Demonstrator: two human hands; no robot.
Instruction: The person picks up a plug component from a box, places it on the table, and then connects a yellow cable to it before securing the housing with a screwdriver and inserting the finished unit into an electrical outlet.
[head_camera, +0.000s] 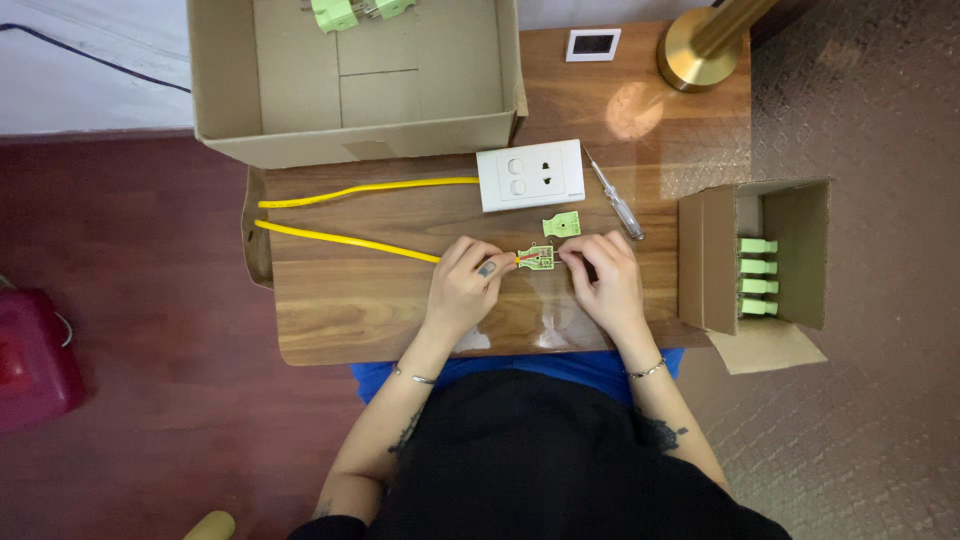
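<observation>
My left hand (467, 282) pinches the end of a yellow cable (340, 239) where thin wires come out of it. The wires lie in an open light-green plug base (538, 258) on the wooden table (350, 320). My right hand (603, 275) holds the right side of that plug base with its fingertips. A separate green plug cover (561, 225) lies just above, between the hands and a white wall socket (530, 175). The yellow cable loops left and runs back to the socket.
A clear-handled screwdriver (616, 198) lies right of the socket. A large open cardboard box (360, 75) with green plugs sits at the back. A smaller box (760, 265) with several green plugs stands at the right. A brass lamp base (700, 50) is at the far right corner.
</observation>
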